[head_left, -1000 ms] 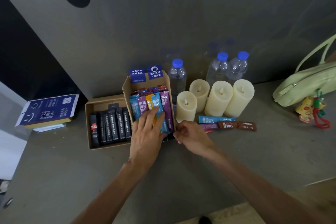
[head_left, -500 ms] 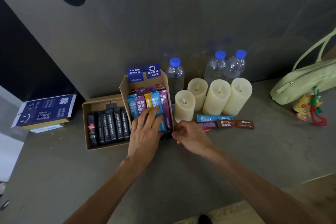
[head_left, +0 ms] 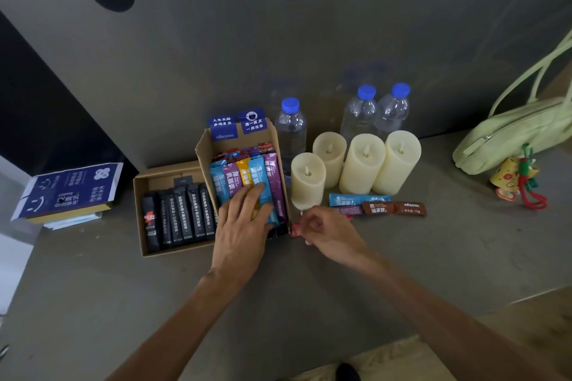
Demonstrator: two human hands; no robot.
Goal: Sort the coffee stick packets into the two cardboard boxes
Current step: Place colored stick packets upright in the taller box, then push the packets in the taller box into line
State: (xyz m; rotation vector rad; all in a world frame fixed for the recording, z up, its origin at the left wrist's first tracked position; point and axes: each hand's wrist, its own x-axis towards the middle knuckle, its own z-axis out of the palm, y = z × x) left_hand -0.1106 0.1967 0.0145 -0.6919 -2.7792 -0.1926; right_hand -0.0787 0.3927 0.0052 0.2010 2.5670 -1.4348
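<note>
Here, in the head view, two cardboard boxes are seen side by side on a grey table (head_left: 402,272). The low box (head_left: 161,173) on the left is filled with a row of black packets (head_left: 182,213) lying flat. The taller box (head_left: 202,151), touching it on the right and with blue flaps at its far end, is packed with coloured packets (head_left: 272,176) in blue, purple and orange. The left hand (head_left: 241,226) is laid flat on these coloured packets, its fingers straight and spread, nothing being gripped. The right hand (head_left: 331,235) is placed just beside the near right corner of the taller box, its fingers curled, and the end of a red packet (head_left: 295,229) is pinched at the fingertips; the remainder of that packet is hidden. To the right of this hand, three loose packets are left on the table: a blue packet (head_left: 359,198), a brown packet (head_left: 393,208) and a purple packet (head_left: 348,210), in front of four cream candles (head_left: 362,164). Three water bottles (head_left: 291,130) with blue caps are stood behind the candles. A pale green bag (head_left: 510,136) is set at the far right, and a blue printed carton (head_left: 68,192) at the far left.
</note>
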